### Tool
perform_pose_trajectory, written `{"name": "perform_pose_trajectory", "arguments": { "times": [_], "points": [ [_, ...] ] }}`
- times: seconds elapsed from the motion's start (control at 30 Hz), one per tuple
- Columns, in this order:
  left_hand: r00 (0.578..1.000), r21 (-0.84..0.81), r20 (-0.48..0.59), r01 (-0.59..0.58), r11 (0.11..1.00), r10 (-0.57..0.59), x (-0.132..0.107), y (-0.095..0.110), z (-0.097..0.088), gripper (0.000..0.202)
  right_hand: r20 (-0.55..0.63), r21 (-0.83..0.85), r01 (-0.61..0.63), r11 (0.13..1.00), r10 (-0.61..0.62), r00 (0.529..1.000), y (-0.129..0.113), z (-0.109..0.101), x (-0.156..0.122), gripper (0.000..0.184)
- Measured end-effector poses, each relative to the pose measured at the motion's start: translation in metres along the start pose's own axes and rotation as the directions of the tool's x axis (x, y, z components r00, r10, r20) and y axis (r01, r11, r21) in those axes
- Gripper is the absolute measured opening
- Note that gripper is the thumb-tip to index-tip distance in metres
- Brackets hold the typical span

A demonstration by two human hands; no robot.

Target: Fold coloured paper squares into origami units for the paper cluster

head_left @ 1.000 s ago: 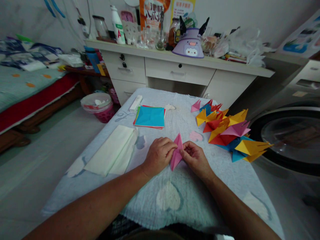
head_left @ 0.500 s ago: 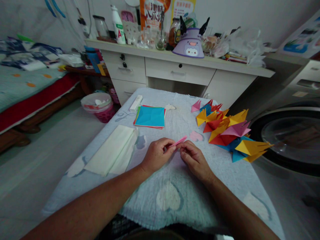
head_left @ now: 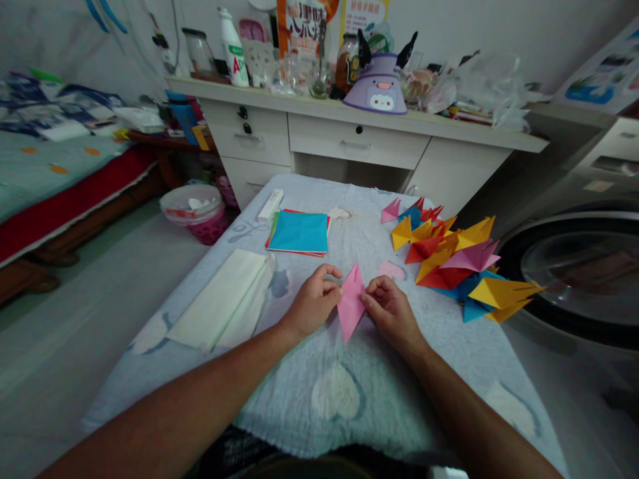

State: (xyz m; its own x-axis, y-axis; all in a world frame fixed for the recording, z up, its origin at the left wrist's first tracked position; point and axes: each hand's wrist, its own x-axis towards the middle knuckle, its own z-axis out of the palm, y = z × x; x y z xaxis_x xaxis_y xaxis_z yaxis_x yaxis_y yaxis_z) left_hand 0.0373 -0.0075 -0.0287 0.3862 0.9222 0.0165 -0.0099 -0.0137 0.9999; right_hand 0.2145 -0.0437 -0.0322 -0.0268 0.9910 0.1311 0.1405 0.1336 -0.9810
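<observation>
A pink folded paper (head_left: 352, 305), diamond-shaped with a slit at its far tip, is held upright-pointing between both hands over the table. My left hand (head_left: 315, 301) pinches its left corner between thumb and fingers. On the opposite corner, my right hand (head_left: 392, 311) has its thumb on the paper's face and the fingers curled behind. Beyond the left hand lies a stack of square coloured paper (head_left: 299, 232), blue on top. Folded paper cranes (head_left: 449, 256) in yellow, red, pink and blue crowd the table's right side.
A pale folded cloth (head_left: 222, 299) lies left on the patterned tablecloth (head_left: 337, 396), with a small white box (head_left: 271, 205) farther back. A white desk (head_left: 359, 143) stands behind the table. A waste bin (head_left: 194, 209) is on the floor at left, a washing machine (head_left: 589, 266) at right.
The pink paper has turned from a thin edge-on strip to show its flat diamond face. My hands have moved slightly apart, to its two side corners.
</observation>
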Motion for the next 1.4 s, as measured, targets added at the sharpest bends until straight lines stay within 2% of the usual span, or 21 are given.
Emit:
{"name": "perform_pose_trajectory", "arguments": {
  "times": [0.07, 0.17, 0.27, 0.33, 0.4, 0.47, 0.57, 0.7, 0.93, 1.1, 1.23, 1.33, 1.4],
  "points": [
    [0.999, 0.192, 0.015, -0.043, 0.980, 0.041, -0.001, 0.001, -0.002, 0.012, 0.033, -0.138, 0.027, 0.990, -0.022, 0.999, -0.001, -0.001, 0.000, 0.014],
    [0.993, 0.515, 0.059, -0.117, 0.849, 0.101, -0.004, 0.005, -0.003, 0.010, 0.097, -0.399, 0.116, 0.910, -0.084, 0.992, -0.003, -0.002, 0.000, 0.004],
    [0.989, 0.752, 0.089, -0.147, 0.643, 0.121, -0.006, 0.005, -0.004, 0.015, 0.181, -0.578, 0.223, 0.785, -0.143, 0.973, -0.004, -0.003, 0.001, 0.012],
    [0.989, 0.847, 0.108, -0.147, 0.511, 0.105, -0.007, 0.002, -0.004, 0.015, 0.240, -0.644, 0.263, 0.718, -0.137, 0.961, -0.004, -0.004, 0.001, 0.021],
    [0.986, 0.884, 0.128, -0.160, 0.439, 0.103, -0.006, -0.001, -0.005, 0.015, 0.273, -0.682, 0.269, 0.681, -0.105, 0.956, -0.005, -0.005, 0.001, 0.033],
    [0.978, 0.873, 0.164, -0.205, 0.443, 0.129, -0.005, -0.003, -0.007, 0.015, 0.294, -0.690, 0.265, 0.673, -0.074, 0.953, -0.006, -0.008, 0.000, 0.043],
    [0.965, 0.818, 0.207, -0.262, 0.512, 0.163, -0.002, -0.003, -0.011, 0.015, 0.335, -0.669, 0.280, 0.688, -0.057, 0.941, -0.007, -0.011, -0.001, 0.045],
    [0.959, 0.765, 0.228, -0.282, 0.579, 0.166, 0.000, -0.003, -0.015, 0.021, 0.354, -0.651, 0.305, 0.696, -0.078, 0.932, -0.007, -0.015, 0.000, 0.038],
    [0.962, 0.733, 0.231, -0.271, 0.624, 0.146, 0.001, -0.005, -0.018, 0.025, 0.374, -0.639, 0.357, 0.681, -0.130, 0.918, -0.004, -0.017, 0.002, 0.018],
    [0.956, 0.728, 0.268, -0.284, 0.624, 0.123, 0.001, 0.000, -0.020, 0.030, 0.320, -0.658, 0.318, 0.682, -0.129, 0.939, -0.005, -0.014, 0.004, 0.014],
    [0.957, 0.757, 0.268, -0.281, 0.590, 0.111, 0.000, 0.006, -0.018, 0.004, 0.274, -0.704, 0.271, 0.656, -0.101, 0.956, -0.005, -0.010, 0.005, 0.015],
    [0.970, 0.770, 0.217, -0.241, 0.591, 0.113, 0.001, 0.006, -0.016, 0.017, 0.233, -0.729, 0.243, 0.639, -0.102, 0.967, -0.003, -0.006, 0.006, 0.015],
    [0.981, 0.777, 0.160, -0.195, 0.599, 0.112, 0.002, 0.004, -0.013, 0.015, 0.209, -0.744, 0.231, 0.627, -0.110, 0.972, -0.001, -0.005, 0.007, 0.013]
  ]
}}
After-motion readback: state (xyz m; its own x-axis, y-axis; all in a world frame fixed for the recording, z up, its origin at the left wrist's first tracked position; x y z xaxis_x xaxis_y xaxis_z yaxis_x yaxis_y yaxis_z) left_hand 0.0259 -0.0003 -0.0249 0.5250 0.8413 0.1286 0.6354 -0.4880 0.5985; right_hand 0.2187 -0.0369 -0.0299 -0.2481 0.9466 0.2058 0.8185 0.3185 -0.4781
